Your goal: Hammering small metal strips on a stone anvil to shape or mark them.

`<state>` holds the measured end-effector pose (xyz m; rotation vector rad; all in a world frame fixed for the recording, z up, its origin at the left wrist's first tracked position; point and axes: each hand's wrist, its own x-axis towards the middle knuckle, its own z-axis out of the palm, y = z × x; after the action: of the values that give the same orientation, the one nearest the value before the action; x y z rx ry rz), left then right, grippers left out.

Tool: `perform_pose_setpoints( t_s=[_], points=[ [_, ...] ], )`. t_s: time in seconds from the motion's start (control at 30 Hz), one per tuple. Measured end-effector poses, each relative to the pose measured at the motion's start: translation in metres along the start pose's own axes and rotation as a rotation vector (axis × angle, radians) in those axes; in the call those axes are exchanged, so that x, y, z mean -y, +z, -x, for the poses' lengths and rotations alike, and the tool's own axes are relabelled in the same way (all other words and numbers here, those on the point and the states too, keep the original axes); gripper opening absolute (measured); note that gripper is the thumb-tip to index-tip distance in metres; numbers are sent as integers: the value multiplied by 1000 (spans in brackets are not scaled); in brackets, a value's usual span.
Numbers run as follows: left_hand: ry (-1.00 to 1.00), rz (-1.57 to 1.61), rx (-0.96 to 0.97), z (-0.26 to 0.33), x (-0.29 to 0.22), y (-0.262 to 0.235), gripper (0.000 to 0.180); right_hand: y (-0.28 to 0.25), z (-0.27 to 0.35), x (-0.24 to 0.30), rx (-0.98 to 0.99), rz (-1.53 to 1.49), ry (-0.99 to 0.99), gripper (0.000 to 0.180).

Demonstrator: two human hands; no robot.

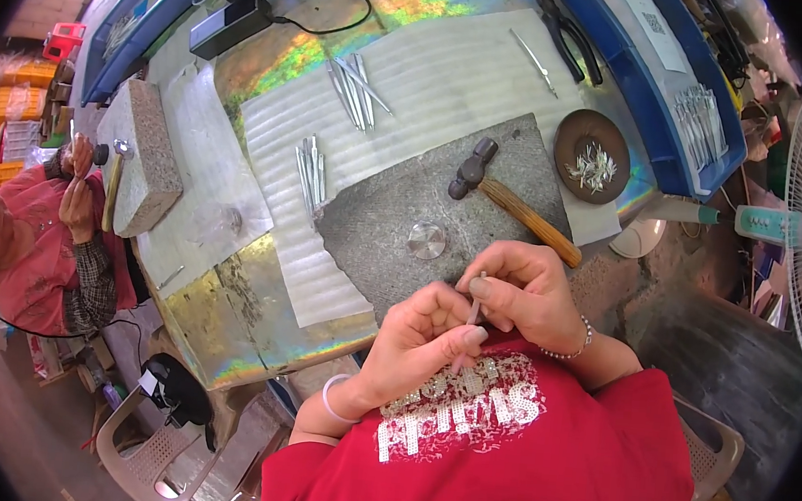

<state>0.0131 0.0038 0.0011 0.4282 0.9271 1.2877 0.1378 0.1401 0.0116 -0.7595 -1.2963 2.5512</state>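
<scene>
Close to my chest, my left hand (417,336) and my right hand (532,295) hold one thin, slim metal rod (474,311) between them. The fingers of each hand are closed in a pinch, and they hide much of the rod. Just beyond them lies a rough grey stone slab (365,224). On it rest a round, shiny metal disc (427,240) and a hammer (530,216) with a dark head and wooden handle. Right of the slab, a brown bowl (572,125) contains many small silvery slivers (593,168).
Slim metal tools lie in two bundles (358,92) (310,174) on white foam sheeting (268,134). Black-handled pliers (569,36) and blue trays (664,130) are at the far right. Leftward, a co-worker (48,248) sits by a granite block (147,157). A fan (799,228) stands right.
</scene>
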Motion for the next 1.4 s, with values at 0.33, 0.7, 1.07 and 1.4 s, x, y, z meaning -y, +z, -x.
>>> perform_pose_setpoints(
  t_s=[0.33, 0.7, 1.07, 1.4],
  points=[
    [395, 220, -378, -13, -42, -24, 16, 7, -7, -12, 47, 333, -403, 29],
    [222, -646, -543, -131, -136, -128, 25, -16, -10, -26, -47, 817, -620, 18],
    [376, -1259, -777, -176, -124, -153, 27, -21, -15, -29, 16, 844, -762, 16],
    [353, -1075, -925, -79, -98, -150, 24, -23, -19, -30, 18, 824, -807, 16]
  ],
)
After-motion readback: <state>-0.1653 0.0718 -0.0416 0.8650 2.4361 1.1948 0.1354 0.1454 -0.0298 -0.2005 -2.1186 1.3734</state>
